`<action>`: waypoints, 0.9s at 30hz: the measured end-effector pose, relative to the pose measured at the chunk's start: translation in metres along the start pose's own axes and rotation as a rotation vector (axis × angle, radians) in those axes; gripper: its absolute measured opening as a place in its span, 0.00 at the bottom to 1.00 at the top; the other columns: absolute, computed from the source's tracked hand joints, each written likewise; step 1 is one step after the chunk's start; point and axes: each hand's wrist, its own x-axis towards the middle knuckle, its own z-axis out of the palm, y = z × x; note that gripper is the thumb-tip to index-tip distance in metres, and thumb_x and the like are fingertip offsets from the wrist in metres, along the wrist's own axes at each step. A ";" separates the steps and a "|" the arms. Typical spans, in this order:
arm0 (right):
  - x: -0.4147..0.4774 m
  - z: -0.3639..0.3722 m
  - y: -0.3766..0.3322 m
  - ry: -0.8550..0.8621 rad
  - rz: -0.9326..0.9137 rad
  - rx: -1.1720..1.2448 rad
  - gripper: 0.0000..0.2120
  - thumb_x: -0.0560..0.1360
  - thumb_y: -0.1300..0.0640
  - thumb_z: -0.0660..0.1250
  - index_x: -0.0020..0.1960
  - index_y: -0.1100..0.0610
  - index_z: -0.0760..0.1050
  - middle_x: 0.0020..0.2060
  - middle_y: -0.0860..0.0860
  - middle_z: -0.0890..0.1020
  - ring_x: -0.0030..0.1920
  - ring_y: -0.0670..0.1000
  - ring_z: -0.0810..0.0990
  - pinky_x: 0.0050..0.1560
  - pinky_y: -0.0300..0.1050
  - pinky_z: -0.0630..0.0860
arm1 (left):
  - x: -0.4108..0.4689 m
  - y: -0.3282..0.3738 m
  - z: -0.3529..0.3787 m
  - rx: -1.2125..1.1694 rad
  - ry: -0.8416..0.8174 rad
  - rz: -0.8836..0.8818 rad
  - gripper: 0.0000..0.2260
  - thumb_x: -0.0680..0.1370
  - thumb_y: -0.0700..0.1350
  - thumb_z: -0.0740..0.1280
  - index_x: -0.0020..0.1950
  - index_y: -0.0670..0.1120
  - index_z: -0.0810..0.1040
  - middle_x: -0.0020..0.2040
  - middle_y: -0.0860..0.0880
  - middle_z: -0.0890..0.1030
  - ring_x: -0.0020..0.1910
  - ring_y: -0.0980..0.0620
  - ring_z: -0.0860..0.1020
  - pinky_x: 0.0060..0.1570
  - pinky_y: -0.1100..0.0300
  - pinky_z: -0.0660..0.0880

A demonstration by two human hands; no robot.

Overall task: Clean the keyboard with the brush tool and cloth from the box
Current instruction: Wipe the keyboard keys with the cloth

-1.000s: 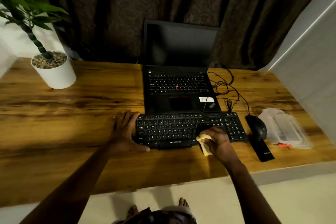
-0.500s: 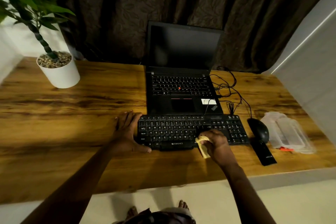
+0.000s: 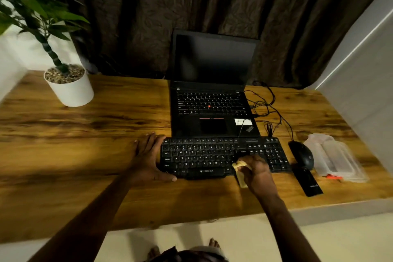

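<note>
This looks like a home office corner in a private room. A wooden desk [image 3: 85, 155] carries an open laptop [image 3: 212, 100] with a dark screen, a separate black keyboard [image 3: 202, 155] just in front of it, a mouse [image 3: 302, 156] and loose cables [image 3: 265, 104]. A potted plant [image 3: 70, 87] stands at the far left. Behind the desk hangs a heavy dark curtain [image 3: 191, 6], and bare feet [image 3: 213, 242] show on the pale floor below

The right hand [image 3: 256, 171] presses a yellow cloth [image 3: 239, 171] on the keyboard [image 3: 204, 155]; the left hand [image 3: 148, 155] steadies its left edge.
</note>
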 end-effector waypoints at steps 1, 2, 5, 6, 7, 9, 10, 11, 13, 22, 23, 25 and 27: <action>0.000 0.000 0.001 0.013 0.017 -0.007 0.14 0.76 0.61 0.70 0.58 0.47 0.79 0.60 0.52 0.75 0.59 0.53 0.74 0.60 0.52 0.77 | 0.000 0.000 0.000 -0.004 -0.004 -0.002 0.66 0.49 0.81 0.66 0.79 0.59 0.42 0.80 0.52 0.38 0.76 0.52 0.30 0.74 0.41 0.31; -0.001 0.001 0.000 0.019 0.023 -0.004 0.14 0.75 0.61 0.70 0.58 0.46 0.78 0.61 0.53 0.75 0.59 0.53 0.74 0.60 0.52 0.77 | 0.001 0.000 0.000 -0.008 -0.007 -0.003 0.66 0.48 0.82 0.66 0.79 0.59 0.41 0.80 0.52 0.38 0.76 0.52 0.30 0.74 0.41 0.31; -0.006 0.013 -0.015 0.007 -0.022 0.003 0.14 0.75 0.60 0.70 0.59 0.47 0.79 0.60 0.52 0.75 0.60 0.53 0.74 0.61 0.51 0.76 | 0.000 0.002 -0.002 -0.015 -0.005 0.000 0.67 0.47 0.82 0.64 0.79 0.59 0.42 0.80 0.52 0.38 0.75 0.53 0.29 0.73 0.42 0.30; -0.008 0.017 -0.023 0.001 -0.041 0.014 0.13 0.76 0.60 0.70 0.59 0.48 0.79 0.59 0.52 0.75 0.60 0.53 0.73 0.61 0.50 0.75 | 0.000 0.003 -0.002 -0.015 0.000 0.002 0.67 0.47 0.82 0.64 0.79 0.59 0.42 0.80 0.53 0.38 0.75 0.53 0.30 0.73 0.43 0.30; -0.009 0.021 -0.028 -0.009 -0.052 0.020 0.13 0.77 0.60 0.69 0.59 0.49 0.79 0.59 0.52 0.76 0.60 0.53 0.73 0.60 0.50 0.75 | 0.000 0.003 -0.002 -0.016 0.004 0.004 0.67 0.47 0.83 0.63 0.79 0.59 0.43 0.80 0.53 0.39 0.75 0.53 0.30 0.73 0.43 0.30; -0.010 0.023 -0.033 -0.038 -0.065 0.010 0.13 0.77 0.60 0.68 0.59 0.49 0.80 0.59 0.52 0.75 0.60 0.53 0.73 0.60 0.50 0.75 | 0.000 0.003 -0.003 -0.014 0.004 0.005 0.66 0.47 0.82 0.65 0.79 0.58 0.44 0.80 0.53 0.39 0.76 0.52 0.30 0.73 0.44 0.30; -0.008 0.020 -0.031 -0.044 -0.064 0.005 0.13 0.77 0.61 0.68 0.59 0.49 0.80 0.59 0.52 0.75 0.60 0.53 0.72 0.60 0.50 0.75 | 0.000 0.004 -0.003 -0.012 0.003 0.005 0.66 0.48 0.81 0.67 0.79 0.58 0.44 0.80 0.53 0.38 0.76 0.52 0.30 0.73 0.44 0.30; -0.007 0.015 -0.028 -0.037 -0.056 0.007 0.13 0.76 0.62 0.69 0.59 0.50 0.80 0.59 0.53 0.76 0.59 0.54 0.73 0.59 0.48 0.75 | 0.000 0.004 -0.003 -0.010 0.003 0.004 0.66 0.49 0.80 0.68 0.79 0.58 0.44 0.80 0.53 0.38 0.76 0.52 0.30 0.73 0.45 0.29; -0.004 0.005 -0.019 0.001 -0.023 0.003 0.13 0.75 0.63 0.70 0.57 0.51 0.81 0.58 0.54 0.77 0.56 0.53 0.74 0.54 0.38 0.74 | -0.001 0.004 -0.003 -0.011 0.001 0.002 0.65 0.51 0.78 0.71 0.79 0.57 0.44 0.80 0.53 0.38 0.76 0.51 0.31 0.73 0.44 0.30; -0.012 0.021 -0.030 0.004 -0.044 0.027 0.15 0.75 0.63 0.68 0.59 0.51 0.80 0.57 0.55 0.76 0.58 0.55 0.73 0.57 0.53 0.76 | 0.000 0.003 -0.001 -0.015 -0.005 -0.008 0.64 0.51 0.77 0.71 0.79 0.60 0.42 0.80 0.53 0.37 0.76 0.52 0.29 0.74 0.43 0.31; -0.012 0.020 -0.029 -0.003 -0.056 0.032 0.14 0.75 0.62 0.69 0.59 0.51 0.80 0.57 0.54 0.77 0.57 0.55 0.74 0.56 0.53 0.76 | 0.000 0.002 -0.001 -0.011 -0.005 -0.009 0.64 0.51 0.77 0.71 0.78 0.60 0.42 0.80 0.53 0.37 0.76 0.52 0.29 0.74 0.42 0.31; -0.009 0.013 -0.022 0.006 -0.023 0.035 0.15 0.74 0.64 0.70 0.58 0.51 0.80 0.58 0.54 0.76 0.57 0.55 0.74 0.56 0.51 0.77 | 0.000 0.002 -0.001 0.000 -0.004 -0.013 0.64 0.51 0.78 0.70 0.79 0.59 0.42 0.80 0.53 0.38 0.76 0.51 0.29 0.74 0.42 0.32; -0.006 0.004 -0.008 0.038 0.029 0.046 0.16 0.73 0.65 0.72 0.58 0.50 0.80 0.59 0.54 0.76 0.56 0.54 0.75 0.56 0.51 0.78 | 0.000 0.002 -0.001 0.010 -0.011 -0.023 0.65 0.50 0.78 0.69 0.79 0.59 0.42 0.80 0.52 0.38 0.76 0.50 0.30 0.74 0.42 0.32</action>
